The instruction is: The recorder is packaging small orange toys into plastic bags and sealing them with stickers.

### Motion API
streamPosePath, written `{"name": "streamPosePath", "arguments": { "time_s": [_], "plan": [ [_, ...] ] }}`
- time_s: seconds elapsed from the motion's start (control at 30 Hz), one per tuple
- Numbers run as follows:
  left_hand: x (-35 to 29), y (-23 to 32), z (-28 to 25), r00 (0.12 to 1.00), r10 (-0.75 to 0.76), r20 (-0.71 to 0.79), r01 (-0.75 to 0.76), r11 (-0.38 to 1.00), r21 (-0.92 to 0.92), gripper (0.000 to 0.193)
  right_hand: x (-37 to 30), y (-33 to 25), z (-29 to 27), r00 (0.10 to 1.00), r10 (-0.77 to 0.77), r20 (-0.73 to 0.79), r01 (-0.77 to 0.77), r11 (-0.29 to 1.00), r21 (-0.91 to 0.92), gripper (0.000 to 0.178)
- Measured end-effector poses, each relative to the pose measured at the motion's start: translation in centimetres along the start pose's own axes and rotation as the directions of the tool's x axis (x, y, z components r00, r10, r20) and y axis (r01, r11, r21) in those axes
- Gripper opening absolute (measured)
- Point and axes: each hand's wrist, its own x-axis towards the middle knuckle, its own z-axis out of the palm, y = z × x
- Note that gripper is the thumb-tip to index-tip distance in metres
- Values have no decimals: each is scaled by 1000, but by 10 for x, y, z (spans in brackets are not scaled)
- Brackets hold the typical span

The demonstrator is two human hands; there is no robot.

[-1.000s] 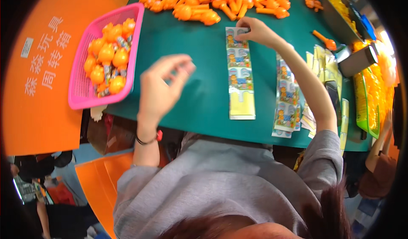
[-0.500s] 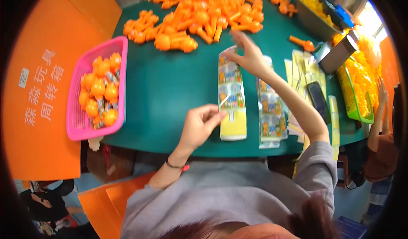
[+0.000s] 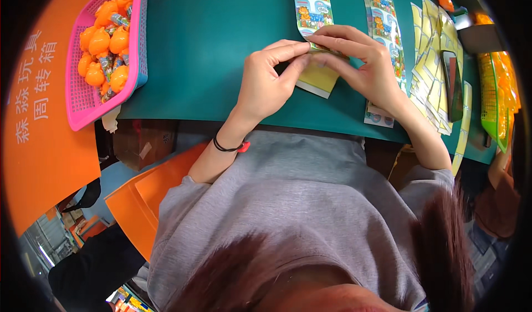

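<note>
A printed sticker strip [image 3: 313,10] lies lengthwise on the green table, with pictures of an orange cartoon figure on it. Its near end is bare yellow backing [image 3: 318,80]. My left hand [image 3: 269,82] pinches the left edge of a sticker, thumb and forefinger together. From the other side my right hand [image 3: 360,60] grips the same piece, fingers curled over the strip. The fingertips of both hands nearly meet there and hide most of that sticker. Beside my right hand lies a second stack of sticker strips [image 3: 382,21].
At the left stands a pink basket [image 3: 143,40] of orange figure-shaped toys [image 3: 100,41]. Used yellow backing strips [image 3: 429,62] and a dark phone [image 3: 453,85] lie at the right. Beyond them is a green basket [image 3: 490,101] with yellow pieces.
My right hand has come back from the strip's far end to join my left at its near part. The view has tilted down, and the orange toy heap has left the picture.
</note>
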Motion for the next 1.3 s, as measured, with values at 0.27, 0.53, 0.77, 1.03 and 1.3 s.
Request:
{"name": "streamPosePath", "arguments": {
  "time_s": [0.27,0.53,0.77,1.03,1.3],
  "plan": [
    [-7,3,6,995,97,-18,-92,981,171,20,-3,0,1,993,-94,-77,94,996,-6,16],
    [-11,2,9,998,-21,-55,25,997,73,20,5,-7,0,992,120,29,-121,992,33,14],
    [-14,22,1,996,68,-65,-32,895,445,24,4,8,3,924,364,116,-381,897,224,13],
    [-22,9,8,959,169,229,-253,874,416,11,15,23,-8,913,328,243,-374,912,171,15],
    [-11,18,3,992,-37,122,21,991,132,15,28,18,-33,871,-297,-390,221,948,-229,16]
  ]
}}
